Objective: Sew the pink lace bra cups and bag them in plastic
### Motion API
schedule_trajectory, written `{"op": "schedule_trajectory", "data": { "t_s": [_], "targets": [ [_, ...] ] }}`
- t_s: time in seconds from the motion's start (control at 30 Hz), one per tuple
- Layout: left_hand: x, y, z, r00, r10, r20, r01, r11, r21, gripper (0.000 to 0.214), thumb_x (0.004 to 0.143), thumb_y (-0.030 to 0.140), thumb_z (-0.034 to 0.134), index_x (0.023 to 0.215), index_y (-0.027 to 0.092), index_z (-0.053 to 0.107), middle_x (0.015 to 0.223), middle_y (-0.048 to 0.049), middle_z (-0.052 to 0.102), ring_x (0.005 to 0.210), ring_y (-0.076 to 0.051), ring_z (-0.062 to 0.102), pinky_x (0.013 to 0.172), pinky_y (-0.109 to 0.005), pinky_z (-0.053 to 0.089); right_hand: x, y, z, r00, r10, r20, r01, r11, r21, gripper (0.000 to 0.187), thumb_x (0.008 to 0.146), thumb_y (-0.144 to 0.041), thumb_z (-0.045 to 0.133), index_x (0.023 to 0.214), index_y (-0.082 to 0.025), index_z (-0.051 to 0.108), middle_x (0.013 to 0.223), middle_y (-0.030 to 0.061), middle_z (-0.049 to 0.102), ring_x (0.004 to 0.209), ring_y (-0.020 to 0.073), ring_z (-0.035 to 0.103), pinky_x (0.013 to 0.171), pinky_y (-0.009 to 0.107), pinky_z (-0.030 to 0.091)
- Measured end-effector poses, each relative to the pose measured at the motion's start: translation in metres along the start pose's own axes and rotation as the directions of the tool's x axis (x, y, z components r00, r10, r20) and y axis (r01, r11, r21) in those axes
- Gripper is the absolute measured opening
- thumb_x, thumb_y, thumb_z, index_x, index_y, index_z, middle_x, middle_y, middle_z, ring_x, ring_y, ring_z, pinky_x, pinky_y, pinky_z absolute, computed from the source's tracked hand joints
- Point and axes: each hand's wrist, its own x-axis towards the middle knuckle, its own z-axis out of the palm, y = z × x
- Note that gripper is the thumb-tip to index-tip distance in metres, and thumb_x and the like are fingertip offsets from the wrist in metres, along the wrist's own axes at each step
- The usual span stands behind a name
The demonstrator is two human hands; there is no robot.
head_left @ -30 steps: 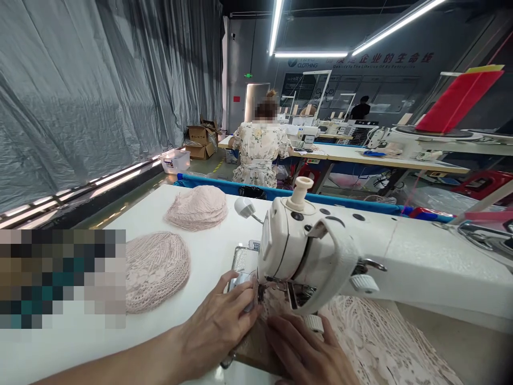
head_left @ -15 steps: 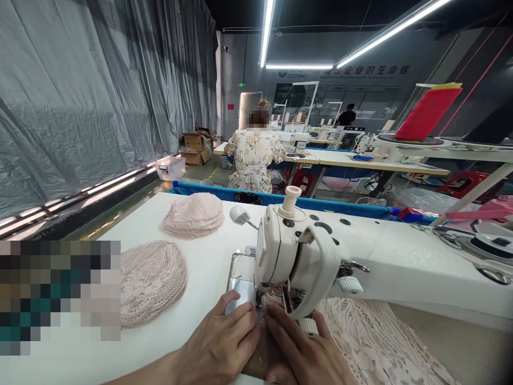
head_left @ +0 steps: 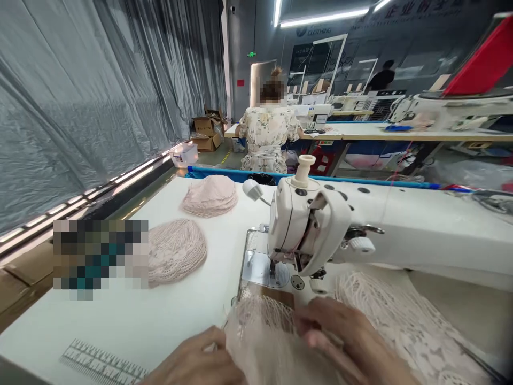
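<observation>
A pale pink lace piece (head_left: 260, 326) lies in front of the sewing machine (head_left: 304, 224), blurred at its lower part. My left hand (head_left: 200, 358) has its fingers curled on the left edge of this lace. On the other side my right hand (head_left: 348, 337) pinches the lace's right edge, partly smeared by motion. The presser foot (head_left: 273, 270) stands above the shiny needle plate (head_left: 256, 267), apart from the lace. A brown flat piece (head_left: 276, 295) lies just behind the lace, between it and the plate.
Two lace stacks, a farther one (head_left: 210, 195) and a nearer one (head_left: 178, 251), sit left on the white table (head_left: 168, 321). More lace (head_left: 401, 315) lies right under the machine arm. A printed ruler (head_left: 104, 363) marks the table's near left. A person (head_left: 268, 133) sits ahead.
Both hands have drawn back from the needle area toward me. The lace piece now shows between them, and the plate is uncovered. My view has tilted down.
</observation>
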Motion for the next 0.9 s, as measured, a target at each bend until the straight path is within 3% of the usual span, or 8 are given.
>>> {"op": "schedule_trajectory", "data": {
  "t_s": [0.07,0.13,0.2,0.37,0.5,0.6,0.8,0.9],
  "targets": [
    [0.008,-0.005,-0.009,0.983,-0.184,0.025,0.185,0.982,-0.048,0.014,0.095,0.013,0.042,0.089,0.018,0.053,0.078,0.0008,0.062,0.067,-0.012,0.055,0.068,-0.024,0.042,0.004,0.002,0.007,0.998,0.069,-0.011,-0.069,0.998,0.0,0.037,0.097,-0.051,0.036,0.098,-0.024,0.062,0.079,0.002,0.066,0.065,0.0157,0.065,0.055,0.024,0.051],
    [0.023,-0.014,-0.012,0.896,-0.433,0.103,0.43,0.902,0.046,0.012,0.089,0.016,0.053,0.101,0.018,0.053,0.092,-0.0041,0.06,0.08,-0.018,0.056,0.067,-0.027,0.043,0.008,0.002,0.015,0.998,0.067,-0.019,-0.068,0.995,-0.076,0.036,0.096,-0.051,0.04,0.108,-0.024,0.06,0.092,0.0057,0.066,0.076,0.0186,0.067,0.061,0.027,0.054],
    [0.039,-0.021,-0.008,0.827,-0.517,0.221,0.512,0.855,0.083,0.029,0.079,0.03,0.069,0.1,0.017,0.053,0.091,-0.0041,0.058,0.081,-0.021,0.055,0.064,-0.028,0.043,0.01,0.001,0.023,0.998,0.038,-0.043,-0.045,0.987,-0.154,0.041,0.094,-0.053,0.043,0.115,-0.022,0.058,0.104,0.0105,0.064,0.087,0.0225,0.066,0.069,0.033,0.056],
    [0.056,-0.018,0.006,0.809,-0.474,0.346,0.557,0.808,-0.195,0.01,0.078,0.017,0.063,0.081,0.018,0.054,0.078,0.0031,0.056,0.075,-0.015,0.054,0.063,-0.022,0.041,0.01,-0.002,0.031,0.994,-0.04,-0.102,0.022,0.985,-0.171,0.057,0.086,-0.061,0.051,0.121,-0.016,0.054,0.111,0.0149,0.063,0.098,0.0272,0.062,0.078,0.04,0.055],
    [0.059,-0.018,0.004,0.782,-0.498,0.376,0.623,0.656,-0.426,0.01,0.081,0.012,0.052,0.074,0.017,0.057,0.081,0.002,0.057,0.077,-0.013,0.054,0.066,-0.02,0.04,0.011,-0.004,0.029,0.994,0.098,-0.048,-0.096,0.994,0.048,0.035,0.091,-0.051,0.051,0.107,-0.022,0.059,0.094,0.0048,0.068,0.086,0.0209,0.064,0.074,0.031,0.053],
    [0.064,-0.025,0.002,0.704,-0.528,0.476,0.709,0.567,-0.419,0.017,0.084,0.016,0.046,0.07,0.016,0.055,0.064,0.0041,0.051,0.063,-0.012,0.048,0.056,-0.02,0.033,0.013,-0.005,0.027,0.976,0.214,-0.029,-0.21,0.971,0.111,0.025,0.093,-0.04,0.048,0.081,-0.022,0.06,0.072,-0.0009,0.064,0.069,0.0174,0.062,0.06,0.024,0.048],
    [0.074,-0.029,0.0,0.727,-0.511,0.459,0.684,0.598,-0.418,0.018,0.085,0.022,0.049,0.097,0.02,0.062,0.065,0.0053,0.052,0.062,-0.013,0.048,0.056,-0.02,0.03,0.016,-0.005,0.034,0.948,0.305,-0.088,-0.301,0.952,0.06,0.033,0.094,-0.038,0.044,0.065,-0.022,0.042,0.052,-0.0055,0.05,0.047,0.0114,0.049,0.044,0.02,0.03],
    [0.077,-0.028,0.003,0.694,-0.517,0.501,0.718,0.547,-0.431,0.01,0.078,0.024,0.059,0.086,0.019,0.063,0.057,0.007,0.041,0.054,-0.011,0.039,0.05,-0.02,0.024,0.017,-0.003,0.039,0.942,0.318,-0.107,-0.319,0.948,0.006,0.037,0.093,-0.041,0.044,0.061,-0.022,0.037,0.049,-0.0061,0.046,0.042,0.0108,0.045,0.043,0.021,0.027]
  ]
}}
